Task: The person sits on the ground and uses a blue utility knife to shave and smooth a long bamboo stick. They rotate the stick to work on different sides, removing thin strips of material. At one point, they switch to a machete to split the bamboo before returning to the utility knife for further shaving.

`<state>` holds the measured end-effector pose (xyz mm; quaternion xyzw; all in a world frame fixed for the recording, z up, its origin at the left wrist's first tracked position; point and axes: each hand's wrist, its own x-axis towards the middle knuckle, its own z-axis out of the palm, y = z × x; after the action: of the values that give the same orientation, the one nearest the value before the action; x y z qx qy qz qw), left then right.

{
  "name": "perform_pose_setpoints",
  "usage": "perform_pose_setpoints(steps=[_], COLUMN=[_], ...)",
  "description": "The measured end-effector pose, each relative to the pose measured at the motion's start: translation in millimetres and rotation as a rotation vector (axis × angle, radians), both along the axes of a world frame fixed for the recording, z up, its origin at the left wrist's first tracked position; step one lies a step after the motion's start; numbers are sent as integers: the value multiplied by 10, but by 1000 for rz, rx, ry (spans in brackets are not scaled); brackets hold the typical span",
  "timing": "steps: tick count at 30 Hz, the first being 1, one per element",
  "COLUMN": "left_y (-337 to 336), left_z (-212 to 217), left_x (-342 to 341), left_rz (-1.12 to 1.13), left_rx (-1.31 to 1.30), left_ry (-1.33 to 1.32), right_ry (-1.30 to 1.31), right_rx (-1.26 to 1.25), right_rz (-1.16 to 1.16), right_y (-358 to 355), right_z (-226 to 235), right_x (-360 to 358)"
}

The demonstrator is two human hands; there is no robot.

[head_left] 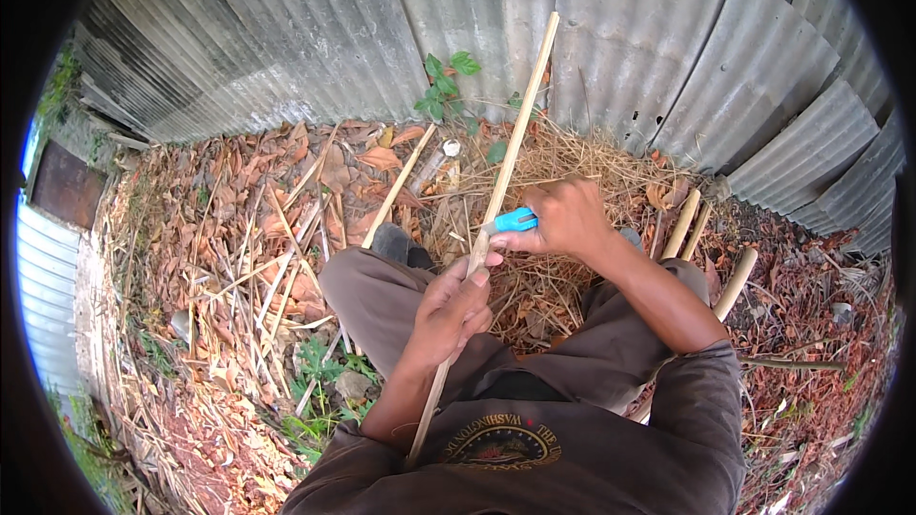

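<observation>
A long pale wooden stick runs at a slant from my lap up toward the metal fence. My left hand is closed around its lower half, with the bottom end lying along my left forearm. In my right hand is a small knife with a bright blue handle. Its blade rests against the stick just above my left fingers, and most of the cutting edge is hard to make out. Both hands work close together over my bent legs.
Corrugated metal sheets stand beyond my feet. Several thin sticks and strips lie among dry leaves on the left, another stick beside my left shoe. Thicker poles and a rounded pole lie at my right leg.
</observation>
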<state>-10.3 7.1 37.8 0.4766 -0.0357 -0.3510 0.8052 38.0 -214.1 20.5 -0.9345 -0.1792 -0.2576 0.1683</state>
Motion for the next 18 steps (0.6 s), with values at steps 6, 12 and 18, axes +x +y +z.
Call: perform_pose_setpoints(steps=[6,12,18], left_y=[30,108,85], left_z=[-5,-17,68], left_x=[25,-64,-130], left_rz=[-19,-7,-81], left_rx=[-21,4,-5], left_ry=[40,62,19], right_ry=[318,172,98], right_rx=[44,-31,28], right_rz=[-317,-164,-335], right_y=[-282,-134,-551], right_z=[-1,-49,35], right_x=[277,143,437])
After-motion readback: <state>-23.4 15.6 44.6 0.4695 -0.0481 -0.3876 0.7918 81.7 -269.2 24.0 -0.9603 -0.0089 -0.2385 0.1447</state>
